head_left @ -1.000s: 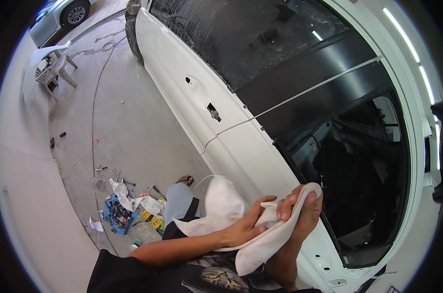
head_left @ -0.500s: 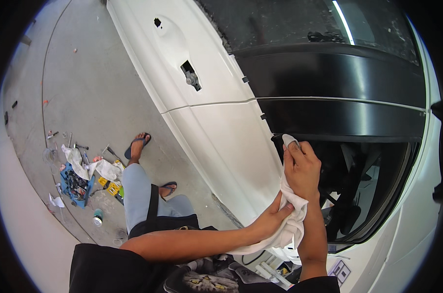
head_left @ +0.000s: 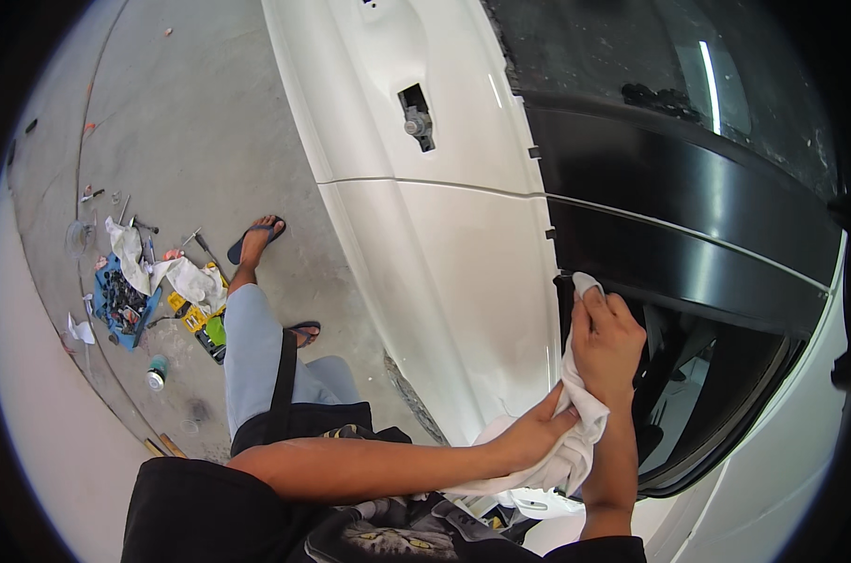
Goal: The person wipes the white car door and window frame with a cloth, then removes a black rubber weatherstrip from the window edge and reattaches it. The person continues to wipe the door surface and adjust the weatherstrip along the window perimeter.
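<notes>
A white cloth (head_left: 575,448) hangs bunched between my hands beside a white car door. My right hand (head_left: 611,342) pinches its upper end, a fingertip wrapped in the fabric at the lower edge of the black door pillar (head_left: 660,249). Lower down, my left hand (head_left: 529,441) grips the loose folds, its thumb laid over them. The white door panel (head_left: 463,281) lies just left of both hands. Beyond my right wrist is the dark window opening (head_left: 697,394).
Farther along the car, another white door has a handle cut-out (head_left: 416,117) with a grey mechanism inside. On the concrete floor at left are a blue tray (head_left: 125,298) of small parts, a yellow tool case (head_left: 195,314), pale rags (head_left: 192,281), a jar (head_left: 157,373) and several hand tools.
The view has shifted, so the car appears farther right. Both hands keep hold of the cloth, with the wrapped fingertip still by the pillar's lower edge.
</notes>
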`<action>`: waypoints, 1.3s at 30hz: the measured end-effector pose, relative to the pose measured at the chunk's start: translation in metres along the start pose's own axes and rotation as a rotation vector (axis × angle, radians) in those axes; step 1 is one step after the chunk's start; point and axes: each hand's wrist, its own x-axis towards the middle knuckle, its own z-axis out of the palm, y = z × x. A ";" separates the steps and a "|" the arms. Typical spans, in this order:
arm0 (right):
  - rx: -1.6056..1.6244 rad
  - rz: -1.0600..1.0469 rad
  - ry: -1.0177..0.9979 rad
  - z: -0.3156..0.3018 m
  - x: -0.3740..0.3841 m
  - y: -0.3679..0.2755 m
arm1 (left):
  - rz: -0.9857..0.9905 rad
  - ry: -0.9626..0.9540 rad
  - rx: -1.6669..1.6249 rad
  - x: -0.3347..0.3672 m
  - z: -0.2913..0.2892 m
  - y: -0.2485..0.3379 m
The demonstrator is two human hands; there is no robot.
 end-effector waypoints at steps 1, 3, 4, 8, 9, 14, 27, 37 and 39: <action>-0.002 -0.042 -0.056 0.001 0.000 0.000 | 0.071 -0.015 0.023 0.001 0.000 -0.001; -0.020 -0.092 -0.109 0.001 0.001 0.001 | 0.004 0.010 0.019 0.003 0.000 -0.002; -0.013 -0.088 -0.089 0.000 0.000 0.002 | -0.002 -0.024 -0.028 0.004 -0.001 -0.002; -0.053 -0.127 -0.066 0.000 -0.001 0.005 | 0.029 -0.014 0.077 0.005 0.000 -0.002; -0.084 -0.152 -0.066 0.000 -0.001 0.007 | 0.001 -0.009 0.040 0.006 0.000 -0.001; -0.110 -0.223 -0.045 0.000 0.003 0.011 | 0.084 -0.002 0.203 0.009 0.008 0.002; -0.300 -0.318 -0.107 -0.005 0.009 0.012 | 0.170 -0.016 0.219 0.026 0.012 -0.009; -0.514 -0.646 -0.241 -0.028 0.031 0.011 | 0.207 -0.092 0.148 0.042 0.034 -0.001; -0.580 -0.691 -0.274 -0.034 0.035 0.011 | 0.278 -0.111 0.078 0.042 0.044 0.000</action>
